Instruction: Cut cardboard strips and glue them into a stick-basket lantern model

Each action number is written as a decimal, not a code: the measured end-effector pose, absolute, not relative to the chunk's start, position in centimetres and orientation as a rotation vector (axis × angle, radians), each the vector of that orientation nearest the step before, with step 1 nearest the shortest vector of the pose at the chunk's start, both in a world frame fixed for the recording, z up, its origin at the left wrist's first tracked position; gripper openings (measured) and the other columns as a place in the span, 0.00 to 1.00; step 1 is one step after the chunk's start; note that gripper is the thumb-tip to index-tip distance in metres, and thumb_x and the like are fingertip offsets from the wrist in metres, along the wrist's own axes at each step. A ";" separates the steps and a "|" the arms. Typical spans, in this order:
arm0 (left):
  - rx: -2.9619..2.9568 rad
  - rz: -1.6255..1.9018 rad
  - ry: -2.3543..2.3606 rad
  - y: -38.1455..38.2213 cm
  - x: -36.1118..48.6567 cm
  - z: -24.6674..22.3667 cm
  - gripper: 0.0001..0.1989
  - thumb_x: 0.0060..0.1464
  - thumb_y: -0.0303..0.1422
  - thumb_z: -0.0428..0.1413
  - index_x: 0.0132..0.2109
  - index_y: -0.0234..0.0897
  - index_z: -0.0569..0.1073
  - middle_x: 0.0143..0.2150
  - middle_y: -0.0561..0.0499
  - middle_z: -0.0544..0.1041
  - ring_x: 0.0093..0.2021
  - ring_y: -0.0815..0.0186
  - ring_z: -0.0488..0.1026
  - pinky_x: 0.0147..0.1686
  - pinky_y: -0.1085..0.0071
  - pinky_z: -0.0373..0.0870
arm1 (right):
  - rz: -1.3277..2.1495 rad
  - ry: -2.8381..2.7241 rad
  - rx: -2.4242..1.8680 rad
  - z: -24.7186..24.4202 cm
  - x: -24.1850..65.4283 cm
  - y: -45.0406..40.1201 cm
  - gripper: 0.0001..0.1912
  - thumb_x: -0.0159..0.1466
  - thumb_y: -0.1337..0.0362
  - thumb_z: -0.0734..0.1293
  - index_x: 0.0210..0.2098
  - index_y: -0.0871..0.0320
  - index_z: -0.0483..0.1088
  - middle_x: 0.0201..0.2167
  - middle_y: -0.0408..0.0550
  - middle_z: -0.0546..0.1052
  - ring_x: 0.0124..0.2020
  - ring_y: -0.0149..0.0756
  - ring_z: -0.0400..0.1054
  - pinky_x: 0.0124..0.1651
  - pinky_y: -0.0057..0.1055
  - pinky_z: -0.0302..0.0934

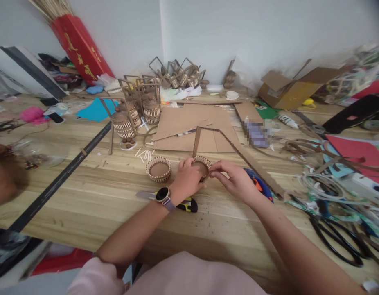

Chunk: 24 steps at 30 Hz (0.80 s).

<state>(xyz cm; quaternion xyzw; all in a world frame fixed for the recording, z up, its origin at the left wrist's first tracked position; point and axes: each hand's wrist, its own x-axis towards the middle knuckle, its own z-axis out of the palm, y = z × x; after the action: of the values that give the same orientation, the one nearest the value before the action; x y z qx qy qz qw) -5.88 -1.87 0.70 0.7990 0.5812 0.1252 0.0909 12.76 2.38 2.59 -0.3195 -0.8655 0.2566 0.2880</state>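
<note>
Now left hand [188, 176] curled against round, cream-and-brown ribbed basket [203, 165]; right hand [231, 176] apparently pinching brown strip [207, 175].

Left fingers [186, 163] bent, right fingers [220, 165] in a pinch.

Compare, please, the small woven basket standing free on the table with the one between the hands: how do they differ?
The free basket stands untouched; the held basket is gripped by the left hand, with the right hand at its rim. The free basket's rim shows whole; the held basket's is partly covered. A bent brown strip rises beside the held basket, none beside the free basket. Both are round, with brown and pale walls.
</note>
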 end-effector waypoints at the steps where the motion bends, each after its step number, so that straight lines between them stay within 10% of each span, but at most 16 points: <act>1: 2.364 0.374 1.735 -1.9 -5.8 0.7 0.10 0.52 0.41 0.66 0.34 0.38 0.80 0.42 0.46 0.79 0.60 0.46 0.60 0.59 0.50 0.56 | 0.684 -2.308 -0.858 2.6 12.8 2.4 0.07 0.67 0.61 0.62 0.36 0.53 0.72 0.33 0.45 0.78 0.36 0.38 0.73 0.41 0.36 0.65; 24: 2.242 0.411 1.805 -2.0 -5.4 0.5 0.09 0.54 0.39 0.64 0.35 0.38 0.78 0.46 0.45 0.77 0.60 0.48 0.60 0.59 0.52 0.55 | 0.675 -2.373 -0.782 2.7 12.2 3.1 0.07 0.68 0.63 0.60 0.37 0.53 0.70 0.33 0.46 0.78 0.34 0.37 0.72 0.39 0.33 0.66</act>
<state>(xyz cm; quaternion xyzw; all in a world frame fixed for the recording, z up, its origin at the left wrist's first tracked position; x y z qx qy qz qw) -5.42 -1.96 0.54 0.7658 0.6165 0.1403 0.1170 12.23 3.10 2.69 -0.2907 -0.8819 0.2509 0.2734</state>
